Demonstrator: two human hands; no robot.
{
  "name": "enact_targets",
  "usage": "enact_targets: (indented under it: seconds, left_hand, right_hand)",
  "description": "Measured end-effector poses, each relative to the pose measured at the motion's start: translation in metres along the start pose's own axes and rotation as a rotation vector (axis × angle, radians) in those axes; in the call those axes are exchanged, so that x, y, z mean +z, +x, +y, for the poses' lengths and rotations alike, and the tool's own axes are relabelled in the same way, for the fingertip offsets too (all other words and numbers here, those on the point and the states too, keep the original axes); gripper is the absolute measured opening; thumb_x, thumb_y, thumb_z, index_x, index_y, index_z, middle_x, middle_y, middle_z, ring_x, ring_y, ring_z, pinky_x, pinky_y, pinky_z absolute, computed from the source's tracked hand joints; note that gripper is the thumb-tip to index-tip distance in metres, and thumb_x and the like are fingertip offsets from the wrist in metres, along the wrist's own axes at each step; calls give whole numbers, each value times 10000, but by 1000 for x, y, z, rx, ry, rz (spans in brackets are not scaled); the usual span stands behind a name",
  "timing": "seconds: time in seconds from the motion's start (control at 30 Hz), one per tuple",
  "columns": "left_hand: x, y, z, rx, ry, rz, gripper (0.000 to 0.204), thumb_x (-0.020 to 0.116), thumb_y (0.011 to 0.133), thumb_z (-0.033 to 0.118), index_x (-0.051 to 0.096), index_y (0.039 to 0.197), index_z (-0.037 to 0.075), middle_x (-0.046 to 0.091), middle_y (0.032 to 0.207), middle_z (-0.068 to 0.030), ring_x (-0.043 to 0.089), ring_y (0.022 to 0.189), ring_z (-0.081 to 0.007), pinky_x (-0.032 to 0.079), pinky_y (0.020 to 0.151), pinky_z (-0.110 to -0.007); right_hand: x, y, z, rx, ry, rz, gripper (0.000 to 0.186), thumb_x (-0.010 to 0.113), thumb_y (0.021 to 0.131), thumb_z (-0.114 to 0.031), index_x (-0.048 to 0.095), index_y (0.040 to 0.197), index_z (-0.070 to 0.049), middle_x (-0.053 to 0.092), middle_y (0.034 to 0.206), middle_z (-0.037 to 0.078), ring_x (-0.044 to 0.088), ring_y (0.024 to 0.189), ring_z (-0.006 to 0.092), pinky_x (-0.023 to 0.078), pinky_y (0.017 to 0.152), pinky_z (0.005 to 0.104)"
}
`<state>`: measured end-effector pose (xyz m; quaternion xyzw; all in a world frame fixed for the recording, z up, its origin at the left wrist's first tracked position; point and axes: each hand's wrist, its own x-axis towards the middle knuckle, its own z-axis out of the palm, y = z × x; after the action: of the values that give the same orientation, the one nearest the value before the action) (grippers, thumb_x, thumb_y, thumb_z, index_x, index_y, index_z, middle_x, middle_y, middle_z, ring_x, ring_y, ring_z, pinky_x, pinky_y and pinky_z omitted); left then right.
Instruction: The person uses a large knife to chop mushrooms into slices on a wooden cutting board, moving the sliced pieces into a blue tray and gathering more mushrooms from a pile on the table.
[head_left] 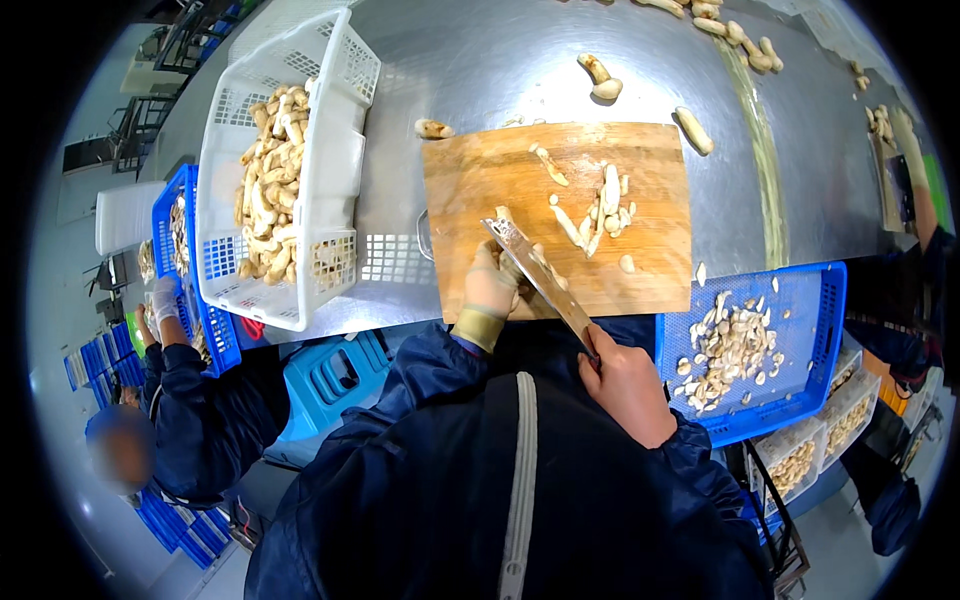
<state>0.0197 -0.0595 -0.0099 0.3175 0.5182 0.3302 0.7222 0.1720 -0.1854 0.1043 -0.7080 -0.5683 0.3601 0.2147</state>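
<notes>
Right hand [632, 392] wraps the handle of a knife [545, 283], just off the cutting board's [460, 170] near edge; the gloved left hand [490, 287], over the board, clasps a pale mushroom [504, 213]. It looks light, firm but easily bruised: best gripped by the stem, clear of the knife. Slices [611, 198] lie farther right on the board; whole mushrooms [607, 89], beyond it.

1. The left forearm [425, 365] angles up and rightward.
2. The left wrist [478, 328], cuffed in yellow, leads into the left hand [490, 288], which points away from the torso, fingers curled.
3. The right forearm [690, 455] slants up and leftward.
4. The right hand [632, 390] is bare, clenched, its back upward.
5. Both hands sit near each other, apart, the left farther forward.
</notes>
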Motion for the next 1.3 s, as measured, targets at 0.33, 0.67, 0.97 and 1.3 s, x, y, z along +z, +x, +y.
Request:
enact_targets:
  seconds: [0.33,0.67,0.97,1.3]
  left_hand:
    - [-10,6,-14,-20,0,-52,510,515,833,-136,343,1279,42,557,1116,-154,599,1016,-278,547,816,-419]
    - [-18,6,-2,22,574,40,428,739,792,250,502,1047,1,619,797,-81,553,634,-94,441,498,-245]
    - [-29,9,45,-180,658,-17,419,680,827,300,578,1083,-16,661,819,-99,638,709,-145,489,568,-275]
    - [31,15,58,194,1674,-85,311,672,757,298,575,933,60,642,877,-160,619,849,-343,487,724,-431]
  right_hand:
    - [3,14,2,-21,4,-13,144,609,800,-85,532,882,3,560,568,221,594,545,376,491,524,455]
    - [43,72,12,1,36,16,142,569,814,-104,551,873,24,577,679,260,583,660,423,465,592,487]
    - [23,70,58,258,296,196,251,578,809,-176,619,938,35,598,641,189,614,568,326,485,571,396]
    - [19,62,50,280,337,119,234,573,812,-187,618,871,35,594,664,229,602,649,389,470,614,440]
